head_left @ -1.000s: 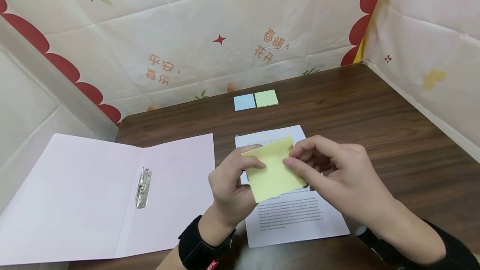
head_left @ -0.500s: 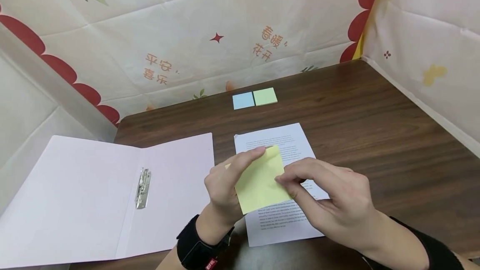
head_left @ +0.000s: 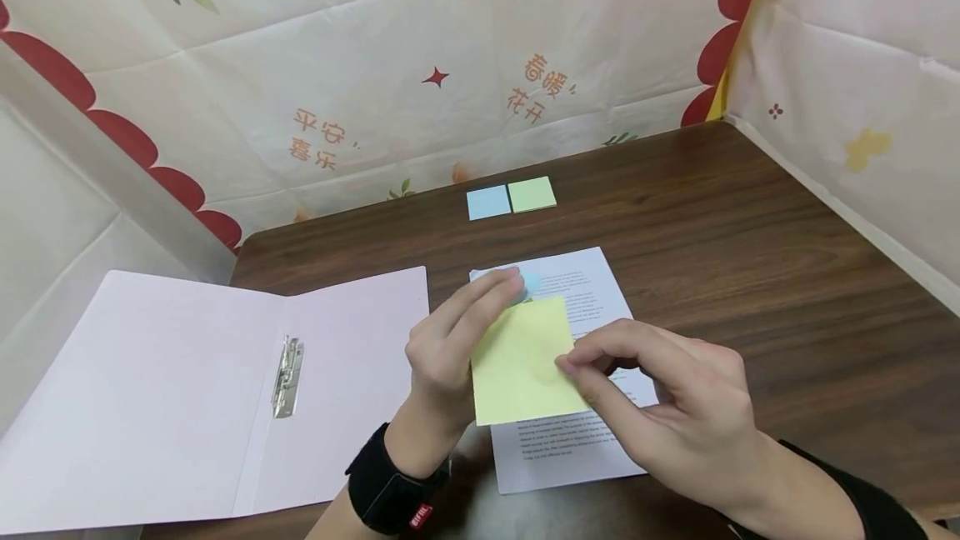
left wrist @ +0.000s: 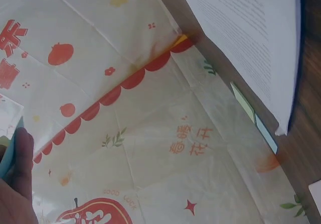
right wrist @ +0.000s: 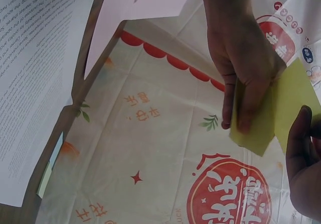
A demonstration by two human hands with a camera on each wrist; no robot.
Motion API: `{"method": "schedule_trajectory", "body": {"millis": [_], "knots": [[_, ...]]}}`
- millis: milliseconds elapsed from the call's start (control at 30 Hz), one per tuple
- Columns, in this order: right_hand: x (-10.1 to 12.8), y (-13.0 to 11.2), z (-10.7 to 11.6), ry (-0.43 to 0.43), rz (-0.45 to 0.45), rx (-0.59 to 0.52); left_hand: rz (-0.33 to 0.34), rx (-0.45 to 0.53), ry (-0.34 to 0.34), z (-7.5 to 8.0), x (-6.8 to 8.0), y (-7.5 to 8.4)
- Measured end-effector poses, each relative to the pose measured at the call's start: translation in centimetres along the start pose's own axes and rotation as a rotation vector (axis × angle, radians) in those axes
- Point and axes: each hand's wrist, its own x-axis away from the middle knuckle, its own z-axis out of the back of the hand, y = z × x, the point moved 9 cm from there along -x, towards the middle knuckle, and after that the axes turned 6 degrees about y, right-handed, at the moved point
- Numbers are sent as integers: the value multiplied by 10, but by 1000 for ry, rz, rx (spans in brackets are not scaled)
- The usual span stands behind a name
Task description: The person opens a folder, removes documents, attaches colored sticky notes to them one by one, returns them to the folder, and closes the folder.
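A yellow sticky note (head_left: 521, 361) is held above a printed sheet (head_left: 592, 290) on the brown table. My left hand (head_left: 480, 332) grips its left side, fingers stretched along the back up to the top corner. A bit of light blue paper (head_left: 531, 283) shows at those fingertips. My right hand (head_left: 581, 361) pinches the note's right edge between thumb and forefinger. The right wrist view shows the left hand's fingers (right wrist: 241, 98) lying across the yellow note (right wrist: 286, 103). In the left wrist view only a finger (left wrist: 21, 169) with a blue edge beside it is visible.
An open pink folder (head_left: 187, 382) with a metal clip (head_left: 287, 375) lies at the left, overhanging the table edge. A blue pad (head_left: 488, 202) and a green pad (head_left: 532, 194) sit side by side at the back. Patterned sheeting walls the table behind and right.
Both hands have come down and towards me with the yellow note, which has turned from tilted to nearly square. A blue scrap now shows at the left fingertips.
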Motion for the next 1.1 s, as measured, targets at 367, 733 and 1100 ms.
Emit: {"method": "schedule_trajectory", "body": {"millis": [367,733,1100], "knots": [[2,3,11,58,-37,-33,342,-116,-194,-9,8,-55],[16,27,11,-63,-237,196,1297,-170,-312,7,66,-260],[67,65,-11,-366,-571,316,1484,-368,-433,24,144,-345]]}}
